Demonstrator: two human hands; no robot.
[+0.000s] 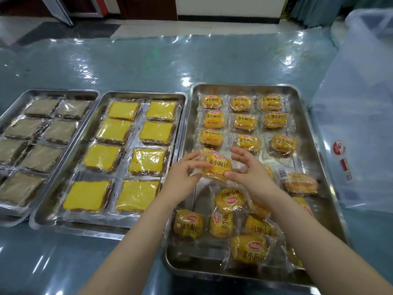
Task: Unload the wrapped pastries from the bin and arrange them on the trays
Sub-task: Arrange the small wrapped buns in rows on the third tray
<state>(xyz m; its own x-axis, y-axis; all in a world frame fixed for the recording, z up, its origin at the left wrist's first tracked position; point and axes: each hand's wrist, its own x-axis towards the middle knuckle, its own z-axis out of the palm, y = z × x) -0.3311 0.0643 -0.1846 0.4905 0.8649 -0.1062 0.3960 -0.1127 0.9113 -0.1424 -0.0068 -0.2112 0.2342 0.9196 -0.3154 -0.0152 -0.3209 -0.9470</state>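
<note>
From the head view, the job looks to be in its arranging stage: the person holds one wrapped bun (pixel 217 166) over the right tray (pixel 306 133), just below the three tidy rows of buns (pixel 244 121) in the upper part of that tray. The likely next move is to set this bun down at the left end of a fourth row, label up and squared with the column above it, and then to sort the loose heap (pixel 234 218) lying jumbled in the lower half of the tray. The left hand (pixel 182 174) comes in from the lower middle of the frame, its fingers curled round the wrapper's left end. The right hand (pixel 246 169) reaches in from the lower right, its thumb and fingertips pinching the wrapper's right edge while the other fingers fan up and outward. So each grip is closed on the same bun, which seems lifted just clear of the tray floor. Both forearms run bare up from the bottom edge. To the left, the middle tray (pixel 106 220) of yellow cake slices and the far-left tray (pixel 12 111) of brown slices look full. The clear plastic bin (pixel 361 124) stands at the right edge on the glossy surface (pixel 148 60), beside the right tray; I cannot tell what it still holds.
</note>
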